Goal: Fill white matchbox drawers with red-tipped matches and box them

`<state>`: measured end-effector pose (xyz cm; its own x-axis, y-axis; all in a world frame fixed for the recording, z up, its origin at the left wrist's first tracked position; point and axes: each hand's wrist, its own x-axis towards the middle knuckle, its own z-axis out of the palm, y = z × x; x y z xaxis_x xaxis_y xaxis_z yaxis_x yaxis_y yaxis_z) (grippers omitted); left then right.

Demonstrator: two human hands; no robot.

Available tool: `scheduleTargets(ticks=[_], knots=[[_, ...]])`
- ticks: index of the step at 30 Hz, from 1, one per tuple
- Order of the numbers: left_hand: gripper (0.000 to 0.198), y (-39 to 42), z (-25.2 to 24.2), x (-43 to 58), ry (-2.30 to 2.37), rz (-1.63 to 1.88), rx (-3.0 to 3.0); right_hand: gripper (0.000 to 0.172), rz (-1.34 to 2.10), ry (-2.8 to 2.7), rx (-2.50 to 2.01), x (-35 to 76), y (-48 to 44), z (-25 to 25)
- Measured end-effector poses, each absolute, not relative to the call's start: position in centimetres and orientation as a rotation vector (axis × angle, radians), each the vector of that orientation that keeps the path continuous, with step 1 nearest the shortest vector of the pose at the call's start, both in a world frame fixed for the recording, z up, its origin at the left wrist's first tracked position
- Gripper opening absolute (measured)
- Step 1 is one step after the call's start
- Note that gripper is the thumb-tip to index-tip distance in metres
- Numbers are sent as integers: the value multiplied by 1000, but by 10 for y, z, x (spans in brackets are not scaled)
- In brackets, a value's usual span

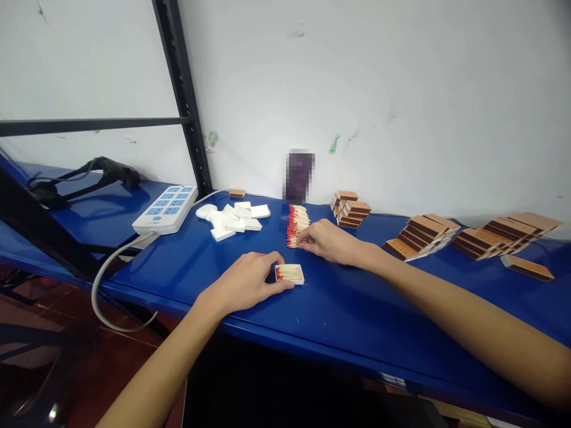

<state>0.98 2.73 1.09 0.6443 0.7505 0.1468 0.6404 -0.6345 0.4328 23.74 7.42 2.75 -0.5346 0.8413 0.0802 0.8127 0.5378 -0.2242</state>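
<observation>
On the blue shelf top, my left hand grips a small white matchbox tray between thumb and forefinger. Red-headed matches lie in that tray, their heads toward the left. Just beyond it, my right hand is closed in a pinch at the near end of a long pile of loose matches. Its fingertips touch the matches there; how many they grip is hidden. To the left of the pile lies a heap of white matchbox trays, apart from both hands.
Brown matchbox sleeves stand in a small stack and two larger stacks at right, with a single matchbox in front. A white power strip with a cable sits left, near a black metal post. A white wall rises behind.
</observation>
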Motion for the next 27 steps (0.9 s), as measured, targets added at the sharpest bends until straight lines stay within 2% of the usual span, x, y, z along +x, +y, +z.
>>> scheduleTargets(ticks=[9,14,21,24,27], knots=[[46,27,7,9,1078,564,2582,16,403,-2628,-1383,236,69,34],[36,24,10,10,1049,635,2569,11,555,-2665,-1334,231,55,47],[26,25,9,10,1010,627,2671,13,736,-2686,-1260,212,38,50],[21,25,9,10,995,617,2693,16,704,-2656,-1286,218,41,54],[20,25,10,11,993,601,2677,21,514,-2605,-1332,235,55,56]])
